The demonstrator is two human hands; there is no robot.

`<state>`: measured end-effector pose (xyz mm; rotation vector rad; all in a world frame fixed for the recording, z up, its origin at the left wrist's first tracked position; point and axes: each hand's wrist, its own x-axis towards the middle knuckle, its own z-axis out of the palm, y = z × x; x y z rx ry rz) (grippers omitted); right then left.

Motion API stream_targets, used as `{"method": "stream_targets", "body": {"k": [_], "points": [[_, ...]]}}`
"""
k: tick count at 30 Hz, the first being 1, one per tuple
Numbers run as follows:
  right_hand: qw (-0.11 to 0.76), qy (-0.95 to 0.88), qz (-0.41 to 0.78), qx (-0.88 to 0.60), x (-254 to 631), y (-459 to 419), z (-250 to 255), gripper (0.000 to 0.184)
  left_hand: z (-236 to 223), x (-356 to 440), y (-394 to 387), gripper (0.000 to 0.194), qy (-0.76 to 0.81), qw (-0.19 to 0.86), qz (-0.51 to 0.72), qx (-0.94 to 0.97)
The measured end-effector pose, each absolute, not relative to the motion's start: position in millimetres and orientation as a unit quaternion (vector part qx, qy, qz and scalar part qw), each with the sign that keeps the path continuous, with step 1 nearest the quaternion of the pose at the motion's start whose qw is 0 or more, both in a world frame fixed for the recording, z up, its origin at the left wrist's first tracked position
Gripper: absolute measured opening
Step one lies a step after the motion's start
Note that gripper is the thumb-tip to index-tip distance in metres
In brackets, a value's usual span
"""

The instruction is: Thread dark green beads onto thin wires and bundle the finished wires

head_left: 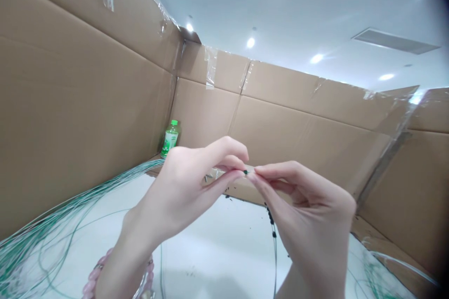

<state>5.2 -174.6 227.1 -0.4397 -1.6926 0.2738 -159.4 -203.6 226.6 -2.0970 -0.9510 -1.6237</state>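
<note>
My left hand (196, 180) is raised in the middle of the view, thumb and fingertips pinched together. At its fingertips shows a tiny dark green piece (246, 172), too small to identify. Facing it, my right hand (301, 201) pinches close beside that piece, with a thin pale strand seeming to run between the two sets of fingertips. Whatever lies inside the right pinch is hidden. Beside the right thumb, a thin cord with small black beads (271, 217) runs down toward the lower edge. A pink beaded bracelet (94, 273) circles my left wrist.
Long green and white strands (87, 198) lie along the left side, with more green strands (377, 275) at lower right. A green-capped bottle (170, 139) stands in the far left corner. Cardboard walls (280, 117) surround the white work surface (217, 243). Small black bits lie at its far edge.
</note>
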Motion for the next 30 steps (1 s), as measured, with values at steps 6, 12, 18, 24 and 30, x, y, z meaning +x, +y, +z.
{"method": "stream_targets", "body": {"k": [6, 12, 18, 24, 30], "points": [[0.596, -0.765, 0.138, -0.203, 7, -173, 229, 0.013, 226, -157, -200, 0.017, -0.326, 0.155, -0.575, -0.734], [0.573, -0.767, 0.089, -0.274, 3, -170, 229, 0.01, 221, -151, -192, 0.013, -0.347, 0.189, -0.581, -0.711], [0.463, -0.808, 0.148, -0.334, 19, -162, 231, 0.006, 220, -151, -186, 0.015, -0.352, 0.197, -0.571, -0.715], [0.511, -0.791, 0.175, -0.287, 26, -160, 234, 0.007, 218, -142, -176, 0.017, -0.327, 0.127, -0.562, -0.749], [0.553, -0.766, 0.187, -0.271, 33, -158, 234, 0.013, 208, -114, -160, 0.027, -0.25, 0.099, -0.675, -0.687]]}}
